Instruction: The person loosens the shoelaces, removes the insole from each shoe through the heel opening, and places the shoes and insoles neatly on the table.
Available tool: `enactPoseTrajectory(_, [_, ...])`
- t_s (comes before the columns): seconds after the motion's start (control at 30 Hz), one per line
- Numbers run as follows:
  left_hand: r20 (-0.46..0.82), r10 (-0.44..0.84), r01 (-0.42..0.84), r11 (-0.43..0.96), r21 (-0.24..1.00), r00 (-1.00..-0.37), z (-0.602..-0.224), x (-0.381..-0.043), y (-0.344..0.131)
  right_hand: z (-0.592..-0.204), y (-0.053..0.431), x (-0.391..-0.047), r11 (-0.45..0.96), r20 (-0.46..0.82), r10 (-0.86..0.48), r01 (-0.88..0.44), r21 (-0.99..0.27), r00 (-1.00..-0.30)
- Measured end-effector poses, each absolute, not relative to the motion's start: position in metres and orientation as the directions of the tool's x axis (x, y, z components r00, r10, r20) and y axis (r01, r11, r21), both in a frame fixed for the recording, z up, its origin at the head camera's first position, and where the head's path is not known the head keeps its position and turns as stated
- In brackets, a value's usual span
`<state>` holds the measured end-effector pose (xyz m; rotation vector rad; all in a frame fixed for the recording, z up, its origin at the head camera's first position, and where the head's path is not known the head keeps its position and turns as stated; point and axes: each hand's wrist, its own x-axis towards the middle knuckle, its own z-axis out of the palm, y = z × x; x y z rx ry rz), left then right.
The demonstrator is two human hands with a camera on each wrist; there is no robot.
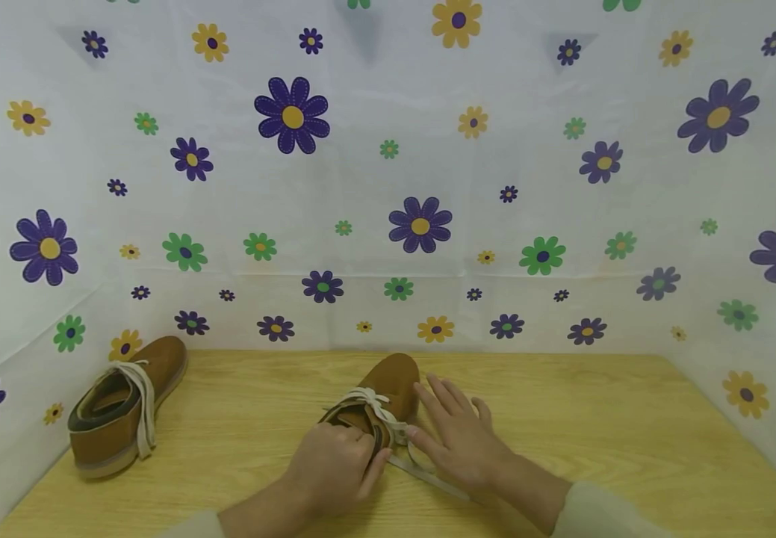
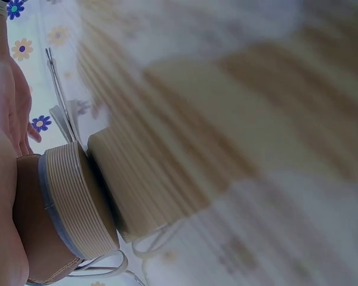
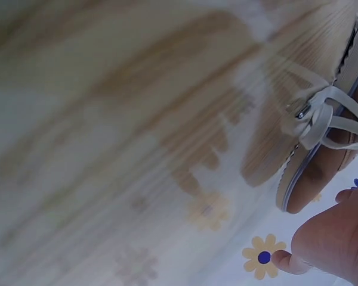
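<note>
Pale sleeves [image 1: 599,514] come in at the bottom edge, leading to two bare hands over the table [image 1: 582,433]. The left hand [image 1: 334,467] is curled over the collar of a brown shoe [image 1: 397,382], its grip holding the heel end, thumb out along the near side. This shoe sits at the middle of the table, toe pointing away. The right hand [image 1: 460,447] is just beside it, its grip spread, fingers straight toward the toe and thumb near the laces [image 1: 374,400]; whether it touches, I cannot tell. The laces cross the top of the shoe, and one end trails on the table under the right hand. A second shoe [image 1: 120,424] stands at the far left, well apart, its laces draped over one side. White flowered cloth [image 1: 354,179] hangs behind.
</note>
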<state>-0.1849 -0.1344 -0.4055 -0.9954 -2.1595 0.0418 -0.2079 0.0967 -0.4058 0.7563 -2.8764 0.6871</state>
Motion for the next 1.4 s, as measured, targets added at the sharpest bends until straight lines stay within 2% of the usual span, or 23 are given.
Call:
enactPoseTrajectory(0.4, [0.59,0.684,0.687,0.671,-0.278,-0.429,-0.403,-0.182,-0.116,-0.405,0.087,-0.207,0.738,0.18,-0.486,-0.512,-0.44,-0.855])
enactPoseTrajectory(0.57, [0.624,0.661,0.71,0.665,-0.232,-0.416,-0.405,-0.181,-0.111,-0.408,0.085,-0.207,0.741,0.17,-0.497,-0.518,-0.428,-0.851])
enactPoseTrajectory(0.63, [0.649,0.654,0.727,0.65,-0.219,-0.389,-0.405,-0.181,-0.111,-0.41,0.084,-0.207,0.743,0.174,-0.495,-0.519,-0.423,-0.851])
enactPoseTrajectory(0.77, [0.689,0.663,0.8,0.564,-0.203,-0.292,-0.402,-0.184,-0.118,-0.412,0.083,-0.208,0.749,0.182,-0.494,-0.522,-0.409,-0.85])
enactPoseTrajectory(0.87, [0.703,0.664,0.85,0.5,-0.165,-0.254,-0.397,-0.19,-0.129,-0.412,0.084,-0.209,0.753,0.197,-0.493,-0.529,-0.391,-0.847])
enactPoseTrajectory(1.03, [0.722,0.625,0.855,0.51,-0.09,-0.296,-0.389,-0.206,-0.149,-0.412,0.086,-0.21,0.755,0.218,-0.489,-0.535,-0.379,-0.845])
enactPoseTrajectory(1.27, [0.705,0.589,0.801,0.597,-0.05,-0.395,-0.385,-0.236,-0.166,-0.414,0.084,-0.21,0.747,0.244,-0.479,-0.538,-0.392,-0.843])
enactPoseTrajectory(1.4, [0.659,0.573,0.756,0.655,-0.012,-0.486,-0.382,-0.252,-0.165,-0.415,0.083,-0.21,0.745,0.27,-0.463,-0.536,-0.397,-0.844])
